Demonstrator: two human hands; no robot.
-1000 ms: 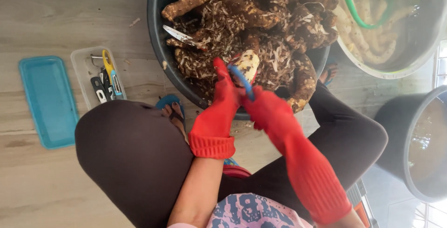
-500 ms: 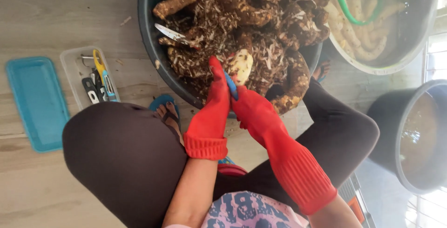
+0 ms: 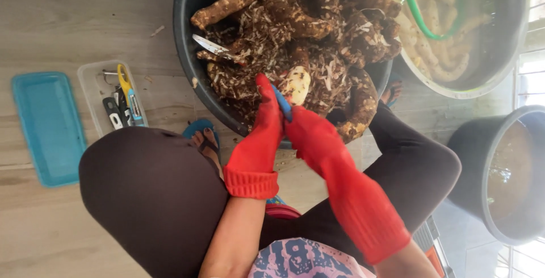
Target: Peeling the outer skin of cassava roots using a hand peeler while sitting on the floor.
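Over the black basin [image 3: 187,79] I see the half-peeled root [image 3: 297,84] at one o'clock off my left hand [image 3: 262,127], long axis twelve-to-six, while my nearer right hand [image 3: 309,133], closed around the blue-handled peeler [image 3: 282,101], sits at its six.

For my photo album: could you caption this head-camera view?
Red-gloved left hand and right hand peel a pale root with a blue-handled peeler over a black tub.
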